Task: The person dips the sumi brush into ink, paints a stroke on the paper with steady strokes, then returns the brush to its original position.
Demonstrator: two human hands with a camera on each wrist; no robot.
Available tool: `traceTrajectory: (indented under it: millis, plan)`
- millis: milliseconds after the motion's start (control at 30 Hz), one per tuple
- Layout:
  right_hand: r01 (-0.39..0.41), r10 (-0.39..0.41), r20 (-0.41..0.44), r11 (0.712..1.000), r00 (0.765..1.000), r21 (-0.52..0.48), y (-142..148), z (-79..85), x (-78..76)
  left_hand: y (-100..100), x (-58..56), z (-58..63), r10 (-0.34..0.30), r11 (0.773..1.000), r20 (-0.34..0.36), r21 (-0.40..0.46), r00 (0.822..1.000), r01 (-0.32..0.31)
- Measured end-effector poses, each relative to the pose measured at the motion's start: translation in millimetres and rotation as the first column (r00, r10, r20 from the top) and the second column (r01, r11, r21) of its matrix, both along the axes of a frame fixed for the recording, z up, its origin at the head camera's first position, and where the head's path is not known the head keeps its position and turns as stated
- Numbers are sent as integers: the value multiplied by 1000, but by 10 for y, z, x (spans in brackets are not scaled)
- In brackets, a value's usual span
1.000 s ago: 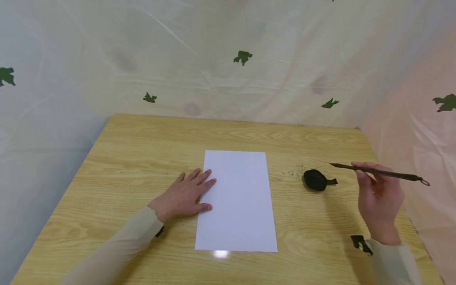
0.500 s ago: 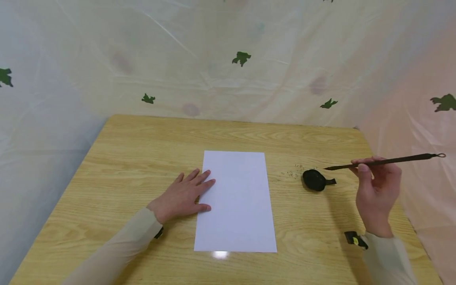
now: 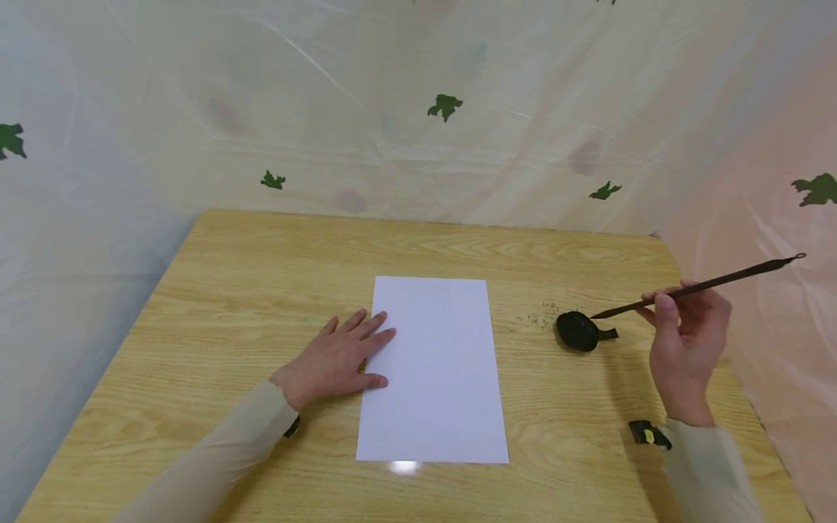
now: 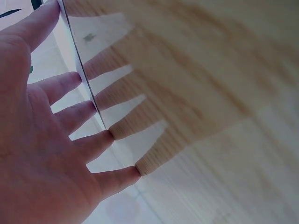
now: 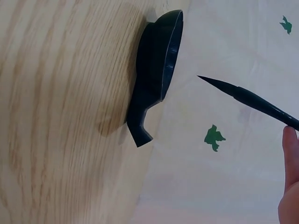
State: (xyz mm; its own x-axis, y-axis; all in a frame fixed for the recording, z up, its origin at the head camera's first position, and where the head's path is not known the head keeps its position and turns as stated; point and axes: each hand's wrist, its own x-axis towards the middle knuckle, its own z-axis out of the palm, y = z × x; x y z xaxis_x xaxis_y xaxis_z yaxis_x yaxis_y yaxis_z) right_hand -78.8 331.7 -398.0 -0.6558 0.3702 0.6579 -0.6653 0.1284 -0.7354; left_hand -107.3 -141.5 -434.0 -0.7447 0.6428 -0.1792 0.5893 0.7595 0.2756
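Note:
A dark writing brush (image 3: pixel 713 282) slants in my right hand (image 3: pixel 689 349), pinched between thumb and fingers. Its pointed tip hangs near the rim of a small black ink dish (image 3: pixel 578 331) with a short handle; the right wrist view shows a gap between the brush tip (image 5: pixel 217 85) and the dish (image 5: pixel 156 56). My left hand (image 3: pixel 336 363) lies with fingers spread over the left edge of a blank white sheet of paper (image 3: pixel 434 370). In the left wrist view, the straight fingers (image 4: pixel 96 144) touch the sheet and the glossy tabletop.
The wooden table (image 3: pixel 261 254) carries small dark specks (image 3: pixel 539 317) left of the dish. Pale curtains (image 3: pixel 366 109) with green bird shapes rise behind the table and at both sides. A dark wrist device (image 3: pixel 649 434) sits at the right sleeve.
My right hand has shifted slightly left, and the brush has tilted, its tip lower and closer to the dish, its looped end higher. The left hand and paper hold still.

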Motion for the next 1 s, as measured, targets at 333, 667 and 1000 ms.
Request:
traceTrajectory:
  millis: [333,667,1000]
  plan:
    - [23,-18,92,998,996,-54,85,-81,-57,7,-1,-4,6,1000,0,7,1000,-6]
    - [91,-97,212,995,972,37,103,-113,-57,13,0,4,24,1000,12,-3,1000,-23]
    - [107,-139,280,986,950,128,120,-139,-51,18,2,8,21,1000,7,-10,1000,-21]
